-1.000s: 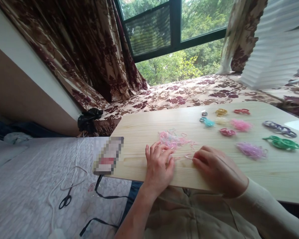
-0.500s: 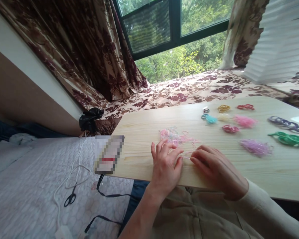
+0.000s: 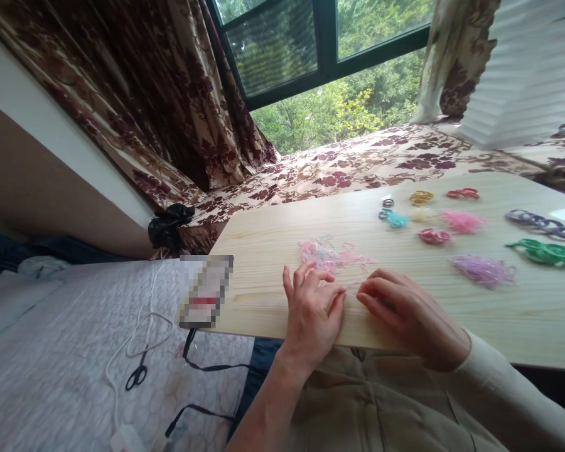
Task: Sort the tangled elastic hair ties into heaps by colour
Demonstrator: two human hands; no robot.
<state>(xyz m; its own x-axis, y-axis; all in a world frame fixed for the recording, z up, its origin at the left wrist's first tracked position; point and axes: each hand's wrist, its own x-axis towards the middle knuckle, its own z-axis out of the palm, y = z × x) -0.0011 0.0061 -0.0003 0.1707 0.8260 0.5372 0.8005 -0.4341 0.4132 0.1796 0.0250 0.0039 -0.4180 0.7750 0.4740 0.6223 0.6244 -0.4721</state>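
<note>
A thin pale rubber band (image 3: 351, 294) is stretched between my two hands, just above the near edge of the wooden board. My left hand (image 3: 313, 307) pinches one end between thumb and index finger, its other fingers spread. The fingertips of my right hand (image 3: 400, 314) are closed on the other end. Just beyond my left fingers lies a loose heap of small pink and pastel rubber bands (image 3: 322, 251). Stray pink bands (image 3: 358, 258) trail from it to the right.
On the board (image 3: 258, 251) at right lie a lilac pile (image 3: 483, 270), a pink pile (image 3: 462, 221), green hair ties (image 3: 543, 251), purple rings (image 3: 541, 224), yellow ties (image 3: 421, 198) and a teal bundle (image 3: 396, 218). A blurred-out flat object (image 3: 207, 292) sits at its left edge; scissors (image 3: 136, 375) lie on the bed.
My left hand has moved right, towards my right hand, and its thumb and index finger have closed on the band. The view has shifted slightly.
</note>
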